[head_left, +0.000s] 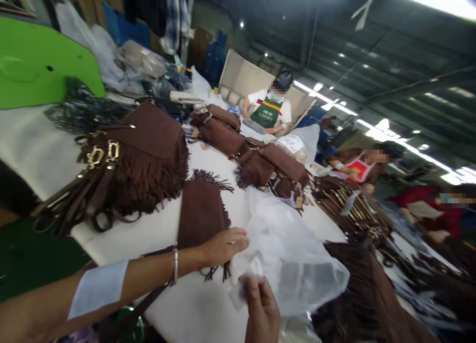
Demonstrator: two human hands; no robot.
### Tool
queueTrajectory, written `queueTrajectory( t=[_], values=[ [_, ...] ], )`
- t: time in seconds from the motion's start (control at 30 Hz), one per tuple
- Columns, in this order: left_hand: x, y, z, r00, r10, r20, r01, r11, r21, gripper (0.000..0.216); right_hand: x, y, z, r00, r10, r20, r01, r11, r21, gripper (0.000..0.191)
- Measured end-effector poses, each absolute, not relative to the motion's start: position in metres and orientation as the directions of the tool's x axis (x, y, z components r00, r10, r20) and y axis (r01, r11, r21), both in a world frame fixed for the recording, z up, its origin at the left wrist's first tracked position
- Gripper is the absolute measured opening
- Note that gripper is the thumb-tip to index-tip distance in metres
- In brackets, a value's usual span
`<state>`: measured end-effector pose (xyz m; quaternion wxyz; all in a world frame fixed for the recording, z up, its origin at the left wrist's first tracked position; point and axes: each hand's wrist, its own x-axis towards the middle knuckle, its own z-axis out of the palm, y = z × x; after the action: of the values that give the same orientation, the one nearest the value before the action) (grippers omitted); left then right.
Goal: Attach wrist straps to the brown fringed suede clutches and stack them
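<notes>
A brown fringed bag (201, 211) lies flat on the white table (178, 308), with its strap trailing toward me. My left hand (225, 246) reaches over the bag's lower right corner, its fingers closed together; what they hold, if anything, cannot be made out. Lower down, my right hand (260, 308) pinches a small whitish, see-through piece (236, 294) between thumb and fingers, blurred by motion. Right beside both hands spreads a translucent white plastic bag (293, 254). Whether the pinched piece belongs to that plastic bag is unclear.
Stacked brown fringed bags (148, 149) with gold buckles stand on the left. More brown bags (256, 159) line the table's far side. Brown fringe (349, 273) and gold-trimmed pieces (349, 204) lie to the right. A co-worker in a green apron (267, 112) stands opposite; others work at the right.
</notes>
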<state>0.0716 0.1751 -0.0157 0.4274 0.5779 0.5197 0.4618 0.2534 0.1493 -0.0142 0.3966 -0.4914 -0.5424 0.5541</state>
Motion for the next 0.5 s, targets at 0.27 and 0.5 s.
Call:
queueTrajectory(
  t=[0.27, 0.5],
  values=[
    [0.041, 0.041, -0.012, -0.178, 0.879, -0.443, -0.508, 0.303, 0.806, 0.028, 0.182, 0.078, -0.049, -0.518, 0.853, -0.056, 0.286, 0.111, -0.952, 0.034],
    [-0.016, -0.071, -0.064, -0.384, 0.77, -0.509, -0.358, 0.383, 0.851, 0.027, 0.15, 0.061, -0.06, -0.66, 0.748, 0.065, 0.402, 0.425, -0.811, 0.028]
  ],
)
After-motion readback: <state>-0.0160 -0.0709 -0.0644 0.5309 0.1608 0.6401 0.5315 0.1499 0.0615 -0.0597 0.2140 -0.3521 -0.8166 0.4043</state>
